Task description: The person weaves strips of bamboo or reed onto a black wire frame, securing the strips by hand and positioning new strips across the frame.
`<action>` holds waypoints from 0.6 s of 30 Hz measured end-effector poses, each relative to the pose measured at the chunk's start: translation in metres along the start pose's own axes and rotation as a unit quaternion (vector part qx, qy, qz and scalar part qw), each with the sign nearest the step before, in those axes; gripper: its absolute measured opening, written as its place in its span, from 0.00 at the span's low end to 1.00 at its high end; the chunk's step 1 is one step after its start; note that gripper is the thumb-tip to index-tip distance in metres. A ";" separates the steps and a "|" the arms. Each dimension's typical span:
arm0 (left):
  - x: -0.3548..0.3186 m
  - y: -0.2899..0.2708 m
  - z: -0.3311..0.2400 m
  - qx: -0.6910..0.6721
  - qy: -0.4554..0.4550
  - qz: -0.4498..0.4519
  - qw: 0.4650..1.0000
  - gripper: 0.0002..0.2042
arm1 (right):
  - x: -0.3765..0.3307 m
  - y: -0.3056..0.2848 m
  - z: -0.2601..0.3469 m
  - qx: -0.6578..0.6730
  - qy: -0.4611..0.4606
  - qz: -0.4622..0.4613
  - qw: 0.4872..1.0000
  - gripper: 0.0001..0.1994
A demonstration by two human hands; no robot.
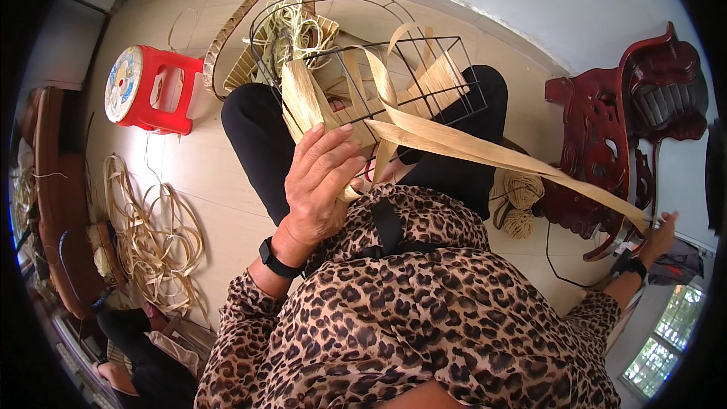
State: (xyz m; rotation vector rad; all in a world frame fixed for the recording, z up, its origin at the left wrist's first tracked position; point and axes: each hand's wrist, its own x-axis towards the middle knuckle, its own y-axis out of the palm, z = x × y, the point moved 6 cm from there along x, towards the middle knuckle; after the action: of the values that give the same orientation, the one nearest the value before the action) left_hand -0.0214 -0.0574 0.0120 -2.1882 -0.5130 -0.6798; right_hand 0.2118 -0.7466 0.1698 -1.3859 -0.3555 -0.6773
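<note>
A black wire basket frame (423,82) rests over my lap, partly wrapped with flat tan strips that look like dried leaf or straw. My left hand (322,178) holds its near left side, fingers pressed over the wrapped strips (303,95) and thumb tucked by a folded piece. From the frame a long tan strip (500,153) runs out to the far right. There my right hand (660,236), arm stretched out, has the strip's end between its fingers; the grip is small in view. Another loop of strip curls up above the frame.
Beyond the frame stands a handled basket (219,38) with pale cord (291,26). A red stool (170,91) lies on its side at left, near a heap of loose strips (151,227). Twine balls (521,201) and carved dark-red furniture (598,129) are at right. Another person's hand (117,376) shows lower left.
</note>
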 end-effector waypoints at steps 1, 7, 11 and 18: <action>-0.002 0.000 0.000 0.003 -0.009 0.001 1.000 0.14 | 0.012 -0.010 0.000 0.020 0.104 0.021 0.994 0.22; 0.001 0.008 0.000 -0.005 0.004 -0.007 1.000 0.11 | 0.088 -0.021 0.009 0.114 -0.087 0.054 0.988 0.22; 0.001 0.007 -0.003 0.016 0.004 -0.009 1.000 0.10 | -0.054 0.065 0.252 0.254 -0.171 0.203 0.930 0.18; 0.005 0.010 -0.001 0.034 0.014 -0.007 0.999 0.07 | -0.268 0.057 0.511 0.347 -0.545 0.333 0.687 0.13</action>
State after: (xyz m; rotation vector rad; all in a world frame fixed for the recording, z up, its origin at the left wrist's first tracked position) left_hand -0.0122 -0.0636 0.0103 -2.1113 -0.5290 -0.6899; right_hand 0.1216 -0.1864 0.0520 -0.8941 -0.8665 0.9314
